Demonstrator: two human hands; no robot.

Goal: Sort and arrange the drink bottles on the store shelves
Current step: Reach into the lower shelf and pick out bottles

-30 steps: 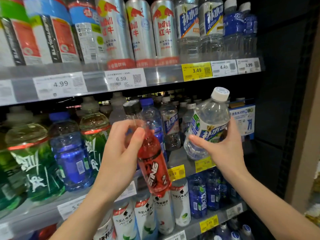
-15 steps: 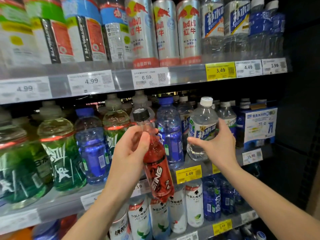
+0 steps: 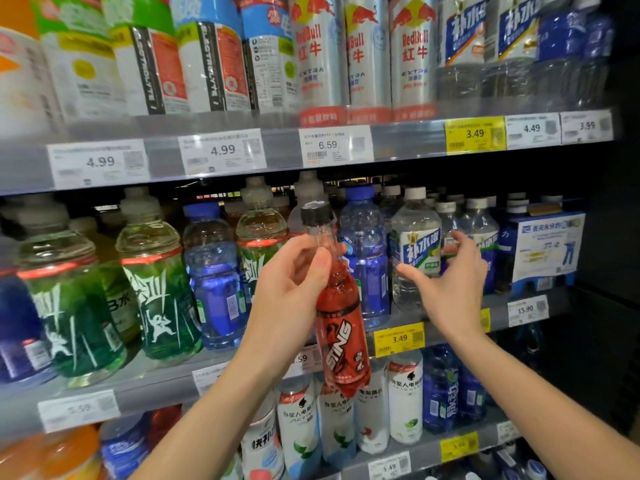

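Right hand [image 3: 450, 289] has released the clear bottle [image 3: 414, 251], seemingly upright, cap up.

Your middle shelf [image 3: 450, 317] carries green bottles [image 3: 159, 292], blue bottles [image 3: 214, 282] and a clear white-capped bottle [image 3: 414, 251].

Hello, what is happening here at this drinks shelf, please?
A person is sorting drinks at a store shelf. The left hand grips a red Sting bottle by its upper part, in front of the middle shelf. The right hand is open beside a clear white-capped bottle that stands on that shelf above a yellow 3.49 tag; whether the fingers touch it is unclear. The red bottle is not yet on any shelf.
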